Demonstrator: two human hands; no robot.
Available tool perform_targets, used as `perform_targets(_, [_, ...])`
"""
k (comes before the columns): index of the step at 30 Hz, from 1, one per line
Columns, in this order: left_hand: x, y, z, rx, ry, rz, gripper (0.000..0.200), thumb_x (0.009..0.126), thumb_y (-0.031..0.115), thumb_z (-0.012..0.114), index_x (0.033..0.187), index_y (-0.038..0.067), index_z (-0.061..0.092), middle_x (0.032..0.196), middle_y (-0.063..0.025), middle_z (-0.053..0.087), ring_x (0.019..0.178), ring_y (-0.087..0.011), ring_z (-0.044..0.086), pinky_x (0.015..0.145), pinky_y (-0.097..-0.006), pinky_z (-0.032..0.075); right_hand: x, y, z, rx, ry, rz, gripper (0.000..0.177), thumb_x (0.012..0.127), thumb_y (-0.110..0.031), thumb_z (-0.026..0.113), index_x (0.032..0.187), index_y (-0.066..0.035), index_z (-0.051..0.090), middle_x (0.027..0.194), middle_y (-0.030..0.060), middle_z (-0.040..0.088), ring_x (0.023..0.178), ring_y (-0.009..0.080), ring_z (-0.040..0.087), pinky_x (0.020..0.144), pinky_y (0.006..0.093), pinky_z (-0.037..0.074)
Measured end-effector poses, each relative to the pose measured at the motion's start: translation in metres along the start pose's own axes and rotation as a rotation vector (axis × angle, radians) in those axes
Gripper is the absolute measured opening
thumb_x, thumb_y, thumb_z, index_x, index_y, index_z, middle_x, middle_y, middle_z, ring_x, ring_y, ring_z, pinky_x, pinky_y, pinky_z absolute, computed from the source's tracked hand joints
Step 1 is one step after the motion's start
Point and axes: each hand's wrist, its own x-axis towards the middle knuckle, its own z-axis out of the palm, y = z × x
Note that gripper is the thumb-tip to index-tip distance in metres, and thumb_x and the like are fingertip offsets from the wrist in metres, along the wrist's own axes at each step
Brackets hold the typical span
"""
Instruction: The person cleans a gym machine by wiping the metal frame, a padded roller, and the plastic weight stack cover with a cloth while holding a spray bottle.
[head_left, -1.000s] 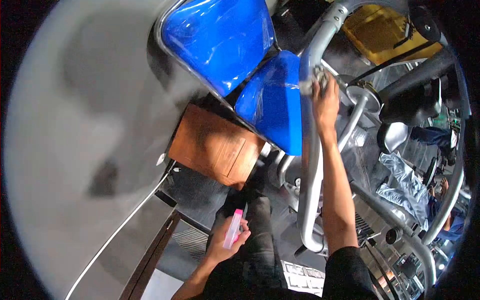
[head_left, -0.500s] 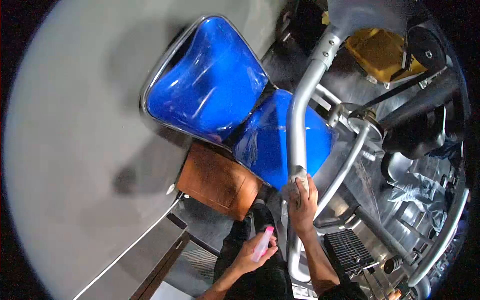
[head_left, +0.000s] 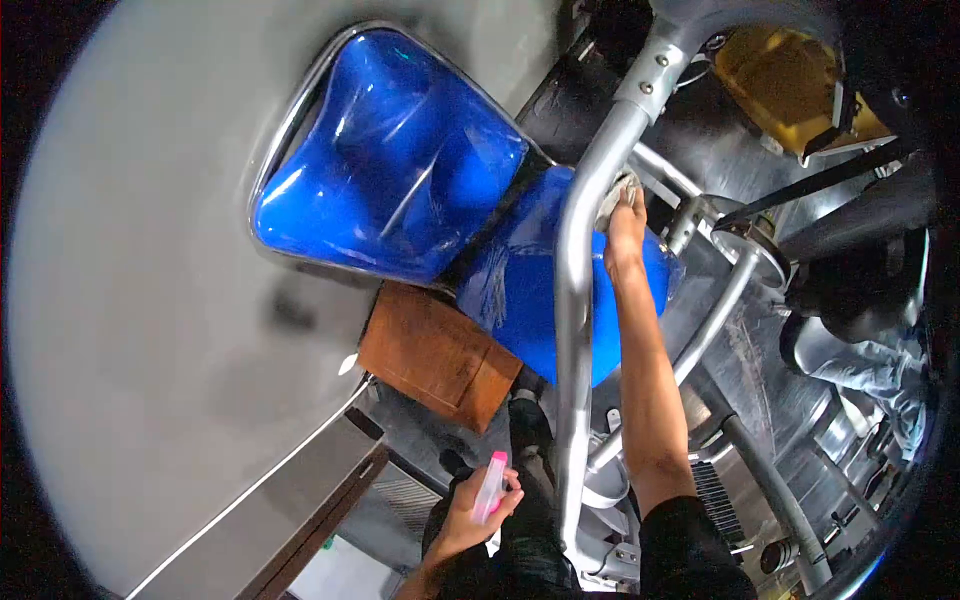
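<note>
My left hand (head_left: 462,520) is closed around a small translucent bottle with a pink end (head_left: 489,487), low in the view in front of my legs. Stretched far forward, my right hand (head_left: 626,228) grips a crumpled pale cloth (head_left: 617,197) beside the upper part of a thick silver metal tube (head_left: 574,310). Whether the cloth touches the tube is hard to make out. Behind the tube lies the blue seat (head_left: 515,290) of a chair, joined to a shiny blue backrest (head_left: 390,160) with a metal rim. My right forearm passes over part of the seat.
A brown wooden box (head_left: 435,355) stands beside the chair. Grey cabinet-like furniture (head_left: 270,490) is at lower left. On the right are a round metal joint (head_left: 745,240), a black bar (head_left: 820,180) and a yellow panel (head_left: 775,80). A grey wall (head_left: 150,250) fills the left.
My right hand has moved up along the tube with the cloth, from its lower part to near the upper bend. My left hand still holds the bottle, slightly further left. The view has shifted somewhat.
</note>
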Motion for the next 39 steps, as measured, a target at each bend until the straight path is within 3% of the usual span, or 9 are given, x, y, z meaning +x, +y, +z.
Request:
perform_targets(6, [-0.007, 0.016, 0.007, 0.169, -0.023, 0.054, 0.025, 0.08, 0.006, 0.07, 0.101, 0.005, 0.056, 0.08, -0.0046, 0.062, 0.061, -0.0103, 0.059, 0.058, -0.0251, 0.047, -0.084, 0.018, -0.051, -0.13, -0.362, -0.132, 0.036, 0.098, -0.006, 0.04, 0.133, -0.003, 0.045, 0.123, 0.0086, 0.056, 0.113, 0.0167, 0.051, 0.101, 0.0289, 0.035])
perform_targets(10, [-0.001, 0.005, 0.014, 0.183, -0.04, 0.059, 0.025, 0.079, 0.01, 0.072, 0.099, 0.006, 0.058, 0.076, -0.0025, 0.063, 0.06, -0.0117, 0.059, 0.059, -0.0251, 0.047, -0.107, 0.005, -0.104, -0.241, -0.557, 0.403, 0.042, 0.095, -0.003, 0.045, 0.138, -0.005, 0.042, 0.127, 0.0064, 0.054, 0.113, 0.0141, 0.05, 0.1, 0.0275, 0.037])
perform_targets(14, [0.003, 0.009, 0.021, 0.223, -0.028, 0.275, 0.02, 0.081, 0.009, 0.069, 0.097, 0.006, 0.058, 0.075, -0.0031, 0.063, 0.06, -0.0119, 0.061, 0.058, -0.0259, 0.048, -0.092, 0.01, -0.116, -0.077, -0.584, 0.508, 0.037, 0.097, -0.01, 0.04, 0.134, -0.004, 0.045, 0.119, 0.0072, 0.058, 0.102, 0.0135, 0.057, 0.086, 0.0296, 0.049])
perform_targets(20, [0.001, 0.012, 0.024, -0.038, 0.098, 0.262, 0.02, 0.081, 0.004, 0.067, 0.097, 0.003, 0.055, 0.074, -0.0055, 0.063, 0.059, -0.0129, 0.062, 0.057, -0.0257, 0.049, 0.004, -0.072, -0.041, 0.453, -0.194, 0.097, 0.037, 0.101, -0.034, 0.038, 0.118, -0.005, 0.054, 0.104, 0.0071, 0.062, 0.093, 0.0155, 0.059, 0.076, 0.029, 0.05])
perform_targets(24, [0.006, 0.0, 0.012, -0.025, 0.05, 0.193, 0.019, 0.08, 0.002, 0.066, 0.095, 0.003, 0.054, 0.074, -0.0049, 0.062, 0.061, -0.0111, 0.061, 0.059, -0.0247, 0.048, 0.036, -0.044, 0.023, -0.12, 0.131, -0.231, 0.037, 0.098, -0.026, 0.042, 0.118, 0.002, 0.055, 0.103, 0.0142, 0.064, 0.092, 0.0204, 0.059, 0.081, 0.0328, 0.045])
perform_targets(28, [0.008, 0.0, 0.007, -0.043, 0.084, 0.139, 0.018, 0.081, 0.001, 0.065, 0.094, 0.003, 0.054, 0.071, -0.0036, 0.061, 0.06, -0.0103, 0.06, 0.059, -0.0249, 0.048, -0.029, -0.017, -0.01, -0.515, -0.037, -0.5, 0.04, 0.095, -0.017, 0.045, 0.129, 0.003, 0.048, 0.12, 0.0256, 0.058, 0.116, 0.0321, 0.055, 0.098, 0.0376, 0.04])
perform_targets(32, [0.025, 0.008, 0.004, 0.013, 0.048, 0.125, 0.017, 0.081, 0.001, 0.065, 0.094, 0.003, 0.054, 0.068, -0.0027, 0.06, 0.059, -0.0106, 0.06, 0.06, -0.0247, 0.048, -0.118, -0.001, -0.08, -0.649, -0.299, -0.389, 0.036, 0.094, -0.002, 0.043, 0.129, 0.001, 0.048, 0.124, 0.0211, 0.057, 0.115, 0.0315, 0.056, 0.096, 0.0361, 0.043])
perform_targets(34, [0.029, 0.015, 0.004, 0.071, 0.034, 0.163, 0.017, 0.081, 0.001, 0.065, 0.094, 0.003, 0.054, 0.066, -0.0021, 0.06, 0.059, -0.0104, 0.06, 0.059, -0.0251, 0.049, -0.126, -0.023, -0.099, -0.533, -0.479, 0.407, 0.034, 0.097, -0.01, 0.041, 0.129, -0.001, 0.049, 0.118, 0.0134, 0.061, 0.098, 0.0217, 0.061, 0.083, 0.0324, 0.049])
perform_targets(39, [0.024, 0.035, -0.001, -0.022, 0.039, 0.122, 0.02, 0.081, -0.001, 0.065, 0.098, 0.002, 0.054, 0.077, -0.0047, 0.061, 0.062, -0.0105, 0.06, 0.058, -0.0244, 0.049, -0.022, -0.031, -0.081, 0.187, -0.283, 0.281, 0.037, 0.101, -0.029, 0.034, 0.125, -0.006, 0.052, 0.101, 0.005, 0.062, 0.084, 0.0121, 0.057, 0.073, 0.0311, 0.048])
